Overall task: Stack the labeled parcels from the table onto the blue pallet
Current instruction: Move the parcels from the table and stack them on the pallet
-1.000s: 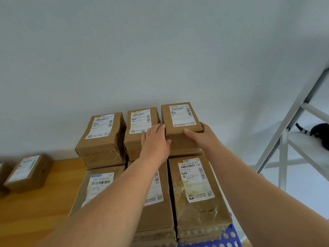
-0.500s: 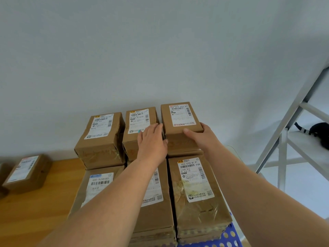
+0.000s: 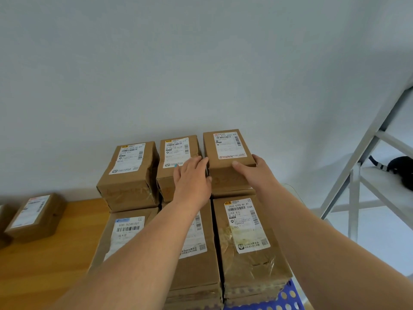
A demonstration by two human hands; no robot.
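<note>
Brown labeled parcels are stacked on the blue pallet (image 3: 288, 298), three along the back and three lower ones in front. My right hand (image 3: 252, 173) grips the near right corner of the back right parcel (image 3: 228, 146), thumb on its front edge and fingers round its right side. My left hand (image 3: 192, 177) lies with straight fingers over the back middle parcel (image 3: 176, 151), its fingertips touching the left edge of the back right parcel. The back left parcel (image 3: 129, 166) stands apart from both hands. One more labeled parcel (image 3: 33, 217) lies on the wooden table (image 3: 44, 260) at the left.
A white wall rises right behind the stack. A white metal frame (image 3: 357, 175) stands to the right, with a black shape (image 3: 400, 168) on its shelf. The front right parcel (image 3: 245, 238) and front left parcel (image 3: 125, 233) lie under my forearms.
My left hand has shifted slightly over the back middle parcel and its fingers have straightened. The right hand and the back right parcel stay where they were.
</note>
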